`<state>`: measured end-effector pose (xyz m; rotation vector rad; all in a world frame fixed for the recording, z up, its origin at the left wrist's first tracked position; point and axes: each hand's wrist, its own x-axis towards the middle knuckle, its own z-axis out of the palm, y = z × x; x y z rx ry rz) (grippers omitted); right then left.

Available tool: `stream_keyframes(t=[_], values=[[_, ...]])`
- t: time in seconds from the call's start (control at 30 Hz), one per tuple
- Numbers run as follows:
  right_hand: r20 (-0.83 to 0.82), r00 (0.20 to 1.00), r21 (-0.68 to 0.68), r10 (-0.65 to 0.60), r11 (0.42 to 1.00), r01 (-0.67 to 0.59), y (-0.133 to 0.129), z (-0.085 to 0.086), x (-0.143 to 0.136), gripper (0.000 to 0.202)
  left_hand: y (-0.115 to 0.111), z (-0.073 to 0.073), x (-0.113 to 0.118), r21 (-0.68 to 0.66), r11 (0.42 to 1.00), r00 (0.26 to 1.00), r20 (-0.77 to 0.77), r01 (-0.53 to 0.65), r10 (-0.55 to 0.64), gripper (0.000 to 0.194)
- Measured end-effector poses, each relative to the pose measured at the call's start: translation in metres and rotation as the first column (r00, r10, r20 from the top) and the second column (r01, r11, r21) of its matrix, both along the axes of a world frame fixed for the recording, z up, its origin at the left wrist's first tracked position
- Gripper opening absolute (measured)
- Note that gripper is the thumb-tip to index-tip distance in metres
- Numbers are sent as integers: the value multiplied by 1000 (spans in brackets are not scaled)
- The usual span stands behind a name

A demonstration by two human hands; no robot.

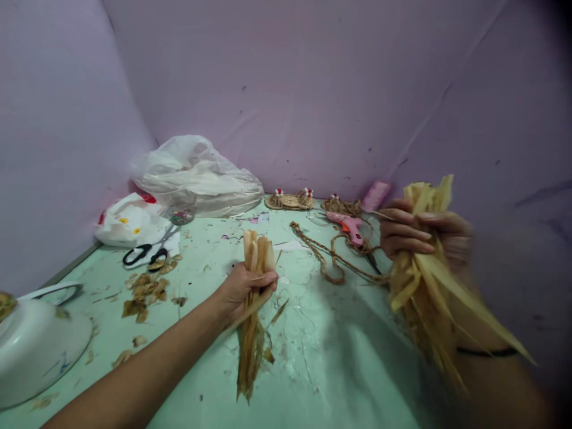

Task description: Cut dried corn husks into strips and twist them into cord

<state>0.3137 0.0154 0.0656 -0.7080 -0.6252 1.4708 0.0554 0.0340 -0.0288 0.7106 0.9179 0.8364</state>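
Observation:
My left hand (245, 289) is closed round a bundle of dried corn husks (251, 357) over the middle of the table. The bundle's cut ends stick up above my fingers and its ragged ends hang below. Raised at the right, my right hand (413, 232) is closed on a second, looser bunch of yellowish corn husks (429, 280). Long husk strips trail from it down over my wrist. Husk scraps (143, 295) lie on the table left of my left hand. A jute rope (330, 262) lies between the two hands, farther back.
A pink glue gun (346, 225) lies at the back right beside a pink roll (376, 195). Woven pieces with red and white beads (290, 201) rest along the wall. Scissors (154, 250), a white plastic bag (201, 176), a smaller printed bag (131, 223) and a white bowl (49, 351) occupy the left.

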Motion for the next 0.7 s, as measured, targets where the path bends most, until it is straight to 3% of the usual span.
stream_keyframes(t=[0.1, 0.2, 0.27, 0.37, 0.47, 0.6, 0.7], values=[[77, 995, -60, 63, 997, -58, 5, -10, -16, 9, -1, -1, 1, 22, 999, 998, -51, 23, -22, 25], [268, 947, -178, 176, 975, -131, 10, -39, -52, 34, -2, -2, 2, 32, 999, 996, -90, 22, -19, 27], [353, 871, -263, 342, 930, -258, 10, -59, -78, 38, -3, -2, 3, 38, 999, 996, -87, 13, -10, 25], [288, 860, -247, 421, 900, -358, 4, -81, -105, 38, -5, -2, 5, 71, 996, 996, -82, 46, -41, 25], [181, 878, -212, 442, 890, -404, -3, -86, -113, 35, -7, -3, 5, 98, 990, 989, -116, 105, -93, 23], [84, 869, -316, 488, 840, -442, 0, -81, -103, 27, -6, -3, 3, 112, 982, 984, -111, 150, -138, 22], [107, 921, -314, 374, 892, -326, 9, -77, -92, 20, -2, -2, 2, 70, 991, 993, -45, 111, -108, 23]])
